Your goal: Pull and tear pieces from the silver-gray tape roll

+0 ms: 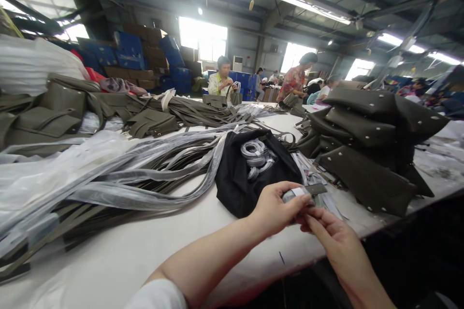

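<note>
My left hand [273, 207] pinches a small wrapped olive strap piece [306, 192] at its near end, just above the table's front edge. From below, my right hand [331, 234] meets it, its fingers touching the underside of the same piece. Right behind my hands lies an open black bag [235, 174] holding several coiled grey straps [255, 152].
The white table [145, 246] carries long olive straps in clear plastic sleeves [119, 178] on the left and a stack of olive leather bag parts [366, 149] on the right. More bag parts [54, 111] are piled at far left. Other people [223, 82] work at the far end.
</note>
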Tool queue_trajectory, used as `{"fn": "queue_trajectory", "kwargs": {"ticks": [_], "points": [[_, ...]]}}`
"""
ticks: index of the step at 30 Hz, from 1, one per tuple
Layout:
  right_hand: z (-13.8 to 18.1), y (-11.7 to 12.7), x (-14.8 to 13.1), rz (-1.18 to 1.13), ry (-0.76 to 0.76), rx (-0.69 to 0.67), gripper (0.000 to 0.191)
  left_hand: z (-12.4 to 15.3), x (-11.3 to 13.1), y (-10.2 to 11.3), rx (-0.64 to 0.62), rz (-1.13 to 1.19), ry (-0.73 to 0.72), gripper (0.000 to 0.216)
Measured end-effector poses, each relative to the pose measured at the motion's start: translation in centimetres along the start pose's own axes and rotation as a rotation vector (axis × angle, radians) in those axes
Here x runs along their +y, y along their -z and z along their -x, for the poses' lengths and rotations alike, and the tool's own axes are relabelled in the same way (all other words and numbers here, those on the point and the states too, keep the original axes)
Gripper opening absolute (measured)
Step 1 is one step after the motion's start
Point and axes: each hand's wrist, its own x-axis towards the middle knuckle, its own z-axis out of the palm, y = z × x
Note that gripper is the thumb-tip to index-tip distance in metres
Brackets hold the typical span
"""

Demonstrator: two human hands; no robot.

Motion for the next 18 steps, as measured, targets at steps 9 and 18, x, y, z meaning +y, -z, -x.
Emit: {"fn": "queue_trajectory", "kwargs": {"ticks": [9,18], "points": [[0.9,-0.6,-0.1,0.118,-0.049,0.147,0.044,2.2,1.4,-0.6,0.032,-0.288,-0.475,0.043],[3.7,0.9,-2.7,0.566,0.230,0.140,0.050,2.4,1.9,-0.8,0.013,-0.249,-0.487,0.029]]}}
